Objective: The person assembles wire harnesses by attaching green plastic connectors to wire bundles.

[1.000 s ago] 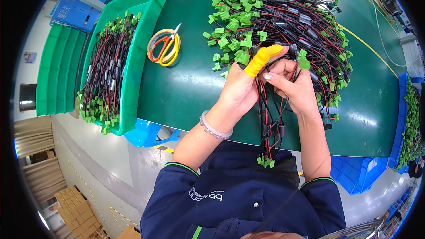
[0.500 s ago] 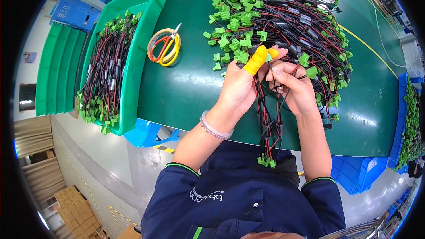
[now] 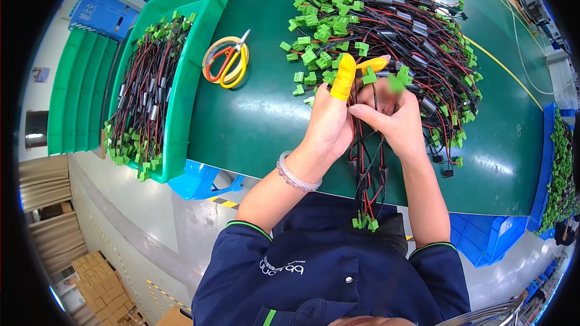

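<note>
My left hand (image 3: 329,115), with yellow finger covers on thumb and forefinger, is closed around a small bundle of black and red cables (image 3: 364,175). Green plug connectors (image 3: 365,223) hang at the bundle's lower ends, over my shirt front. One green connector (image 3: 369,76) stands up beside the yellow fingertips. Close against the bundle is my right hand (image 3: 402,124), its thumb pointing toward the left palm. Motion smears its fingers, and a blurred green connector (image 3: 399,78) shows just above them. Behind both hands lies a large heap of similar cables (image 3: 417,36) with dark cylindrical sleeves.
Scissors (image 3: 232,63) with red and yellow handles rest on a tape roll (image 3: 208,54) at the left. Farther left, a green bin (image 3: 176,115) holds more cables. A blue bin (image 3: 541,169) of green connectors stands at the right edge of the green table (image 3: 260,139).
My right thumb has swung left and down toward the left palm, and the right fingers have lifted with a green connector blurring above them. The left forefinger has straightened away from the thumb.
</note>
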`<act>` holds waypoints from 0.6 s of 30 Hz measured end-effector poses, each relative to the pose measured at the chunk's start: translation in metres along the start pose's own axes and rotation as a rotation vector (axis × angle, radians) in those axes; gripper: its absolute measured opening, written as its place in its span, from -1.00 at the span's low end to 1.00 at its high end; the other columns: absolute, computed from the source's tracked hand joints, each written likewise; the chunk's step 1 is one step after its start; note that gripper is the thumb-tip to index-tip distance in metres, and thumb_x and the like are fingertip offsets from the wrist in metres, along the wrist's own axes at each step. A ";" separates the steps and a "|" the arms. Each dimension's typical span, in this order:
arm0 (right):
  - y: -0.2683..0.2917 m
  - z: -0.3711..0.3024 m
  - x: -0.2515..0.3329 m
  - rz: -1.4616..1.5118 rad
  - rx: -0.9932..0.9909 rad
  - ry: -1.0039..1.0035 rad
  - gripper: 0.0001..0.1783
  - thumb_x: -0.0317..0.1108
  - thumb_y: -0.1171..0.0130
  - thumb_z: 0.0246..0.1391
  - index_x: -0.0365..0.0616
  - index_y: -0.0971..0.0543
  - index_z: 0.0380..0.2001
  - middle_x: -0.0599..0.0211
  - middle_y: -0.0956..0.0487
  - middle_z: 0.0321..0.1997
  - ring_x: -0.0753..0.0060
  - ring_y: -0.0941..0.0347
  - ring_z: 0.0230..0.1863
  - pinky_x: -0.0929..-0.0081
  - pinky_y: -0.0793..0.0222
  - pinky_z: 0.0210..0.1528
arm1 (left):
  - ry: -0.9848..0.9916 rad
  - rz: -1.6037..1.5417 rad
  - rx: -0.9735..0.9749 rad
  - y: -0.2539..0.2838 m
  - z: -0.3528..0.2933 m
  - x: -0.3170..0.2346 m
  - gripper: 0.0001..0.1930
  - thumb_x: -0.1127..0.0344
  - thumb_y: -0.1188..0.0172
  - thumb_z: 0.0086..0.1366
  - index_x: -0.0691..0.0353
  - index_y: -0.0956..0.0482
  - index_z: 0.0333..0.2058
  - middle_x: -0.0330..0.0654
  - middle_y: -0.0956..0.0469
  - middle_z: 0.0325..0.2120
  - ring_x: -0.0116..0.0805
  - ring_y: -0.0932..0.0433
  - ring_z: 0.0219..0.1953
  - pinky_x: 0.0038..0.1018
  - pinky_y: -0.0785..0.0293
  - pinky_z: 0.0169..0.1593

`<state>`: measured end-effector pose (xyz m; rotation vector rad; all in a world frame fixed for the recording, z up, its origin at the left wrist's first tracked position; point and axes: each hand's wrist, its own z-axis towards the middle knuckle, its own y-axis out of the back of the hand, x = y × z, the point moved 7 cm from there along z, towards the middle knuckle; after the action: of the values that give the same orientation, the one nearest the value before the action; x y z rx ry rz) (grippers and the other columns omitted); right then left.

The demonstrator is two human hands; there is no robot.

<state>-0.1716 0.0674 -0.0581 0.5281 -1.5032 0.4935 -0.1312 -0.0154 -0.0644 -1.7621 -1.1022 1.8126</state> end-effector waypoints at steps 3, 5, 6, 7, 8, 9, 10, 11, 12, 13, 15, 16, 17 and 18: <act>-0.003 -0.001 0.002 0.096 0.038 -0.002 -0.88 -0.44 -0.21 -0.10 -0.26 -0.50 -0.50 0.46 -0.44 -0.59 0.73 -0.20 -0.63 0.72 -0.08 -0.58 | 0.004 -0.074 0.030 -0.004 0.002 0.000 -0.41 -0.11 0.22 0.29 0.38 -0.37 -0.05 -0.05 -0.42 -0.07 -0.25 -0.47 -0.15 -0.32 -0.39 -0.03; 0.001 -0.001 0.000 0.204 0.021 -0.041 -0.87 -0.41 -0.22 -0.09 -0.26 -0.53 -0.48 0.51 -0.44 -0.58 0.77 -0.17 -0.62 0.73 -0.04 -0.58 | -0.003 -0.042 -0.009 -0.001 0.003 -0.002 -0.42 -0.10 0.21 0.29 0.37 -0.37 -0.05 -0.05 -0.42 -0.07 -0.26 -0.47 -0.13 -0.32 -0.39 -0.02; 0.003 -0.001 -0.001 0.252 0.002 -0.068 -0.87 -0.40 -0.23 -0.09 -0.25 -0.55 -0.47 0.53 -0.45 -0.58 0.80 -0.15 -0.62 0.73 -0.03 -0.57 | -0.007 -0.029 -0.023 0.000 0.003 -0.003 -0.42 -0.09 0.20 0.29 0.37 -0.37 -0.05 -0.05 -0.43 -0.07 -0.26 -0.47 -0.13 -0.33 -0.38 -0.02; 0.003 -0.001 -0.002 0.263 0.031 -0.087 -0.86 -0.38 -0.21 -0.06 -0.25 -0.54 -0.48 0.52 -0.46 -0.59 0.78 -0.16 -0.62 0.72 -0.05 -0.57 | 0.009 -0.013 -0.031 0.001 0.002 -0.003 -0.49 -0.02 0.16 0.30 0.37 -0.38 -0.07 -0.04 -0.43 -0.07 -0.27 -0.46 -0.11 -0.33 -0.38 -0.01; 0.002 -0.001 -0.003 0.302 0.056 -0.100 -0.86 -0.39 -0.21 -0.07 -0.25 -0.54 -0.48 0.51 -0.46 -0.58 0.78 -0.17 -0.62 0.72 -0.06 -0.57 | 0.007 -0.046 -0.001 -0.001 0.002 -0.003 -0.55 0.07 0.11 0.29 0.38 -0.39 -0.08 -0.07 -0.44 -0.09 -0.35 -0.46 -0.16 -0.41 -0.38 -0.06; 0.002 -0.001 -0.003 0.339 0.074 -0.119 -0.86 -0.39 -0.22 -0.07 -0.25 -0.54 -0.48 0.50 -0.47 -0.58 0.77 -0.18 -0.62 0.72 -0.07 -0.57 | 0.015 -0.081 0.004 -0.001 0.001 -0.003 -0.62 0.16 0.07 0.29 0.39 -0.41 -0.10 -0.10 -0.46 -0.12 -0.43 -0.45 -0.20 -0.48 -0.39 -0.10; 0.001 -0.001 -0.004 0.379 0.096 -0.138 -0.86 -0.40 -0.22 -0.07 -0.25 -0.54 -0.47 0.49 -0.48 -0.57 0.77 -0.19 -0.61 0.72 -0.08 -0.56 | 0.016 -0.111 0.028 -0.003 0.000 -0.003 -0.68 0.26 0.03 0.28 0.39 -0.43 -0.11 -0.12 -0.48 -0.15 -0.51 -0.45 -0.25 -0.56 -0.39 -0.14; 0.002 -0.001 -0.004 0.353 0.080 -0.126 -0.87 -0.41 -0.23 -0.09 -0.25 -0.54 -0.48 0.48 -0.49 -0.57 0.76 -0.21 -0.61 0.72 -0.09 -0.55 | 0.000 -0.130 0.012 -0.002 0.000 -0.005 -0.69 0.28 0.01 0.27 0.39 -0.43 -0.12 -0.12 -0.48 -0.15 -0.51 -0.44 -0.24 -0.56 -0.39 -0.14; 0.004 -0.001 -0.003 0.332 0.069 -0.113 -0.88 -0.42 -0.24 -0.10 -0.25 -0.53 -0.49 0.48 -0.49 -0.57 0.76 -0.22 -0.60 0.72 -0.10 -0.55 | -0.025 -0.143 0.015 -0.002 0.000 -0.006 -0.71 0.30 0.00 0.26 0.38 -0.44 -0.12 -0.11 -0.48 -0.15 -0.51 -0.44 -0.23 -0.56 -0.39 -0.14; 0.005 -0.001 -0.003 0.315 0.055 -0.097 -0.88 -0.43 -0.25 -0.11 -0.24 -0.53 -0.49 0.47 -0.50 -0.56 0.75 -0.23 -0.60 0.73 -0.11 -0.54 | -0.057 -0.161 0.031 -0.003 0.000 -0.008 -0.72 0.33 -0.02 0.25 0.37 -0.44 -0.13 -0.10 -0.48 -0.15 -0.51 -0.44 -0.23 -0.57 -0.39 -0.14; 0.007 -0.001 -0.003 0.305 0.030 -0.082 -0.87 -0.45 -0.28 -0.15 -0.23 -0.52 -0.51 0.47 -0.50 -0.56 0.75 -0.26 -0.58 0.74 -0.13 -0.53 | -0.043 -0.173 0.011 -0.001 0.000 -0.007 -0.73 0.34 -0.02 0.24 0.36 -0.45 -0.13 -0.09 -0.47 -0.13 -0.48 -0.43 -0.18 -0.56 -0.39 -0.12; 0.007 -0.001 -0.002 0.311 0.018 -0.076 -0.87 -0.46 -0.29 -0.16 -0.22 -0.52 -0.53 0.46 -0.50 -0.57 0.75 -0.27 -0.58 0.75 -0.14 -0.52 | -0.041 -0.180 0.007 -0.001 0.000 -0.006 -0.74 0.35 -0.02 0.24 0.35 -0.45 -0.13 -0.08 -0.47 -0.13 -0.46 -0.43 -0.16 -0.55 -0.39 -0.12; 0.009 -0.001 -0.001 0.233 -0.005 -0.051 -0.86 -0.45 -0.30 -0.18 -0.21 -0.52 -0.53 0.46 -0.50 -0.57 0.76 -0.27 -0.58 0.75 -0.15 -0.52 | -0.042 -0.187 0.013 0.000 0.001 -0.006 -0.74 0.36 -0.02 0.24 0.35 -0.45 -0.13 -0.08 -0.46 -0.12 -0.45 -0.43 -0.14 -0.54 -0.39 -0.10; 0.010 -0.002 0.001 0.163 -0.027 -0.031 -0.85 -0.45 -0.32 -0.19 -0.21 -0.51 -0.54 0.47 -0.50 -0.57 0.76 -0.28 -0.58 0.76 -0.16 -0.52 | -0.043 -0.195 0.018 0.000 0.001 -0.007 -0.75 0.36 -0.01 0.24 0.34 -0.45 -0.13 -0.07 -0.45 -0.11 -0.44 -0.43 -0.12 -0.53 -0.39 -0.09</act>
<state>-0.1762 0.0763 -0.0569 0.3956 -1.5879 0.5934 -0.1313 -0.0206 -0.0599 -1.5532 -1.2242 1.7435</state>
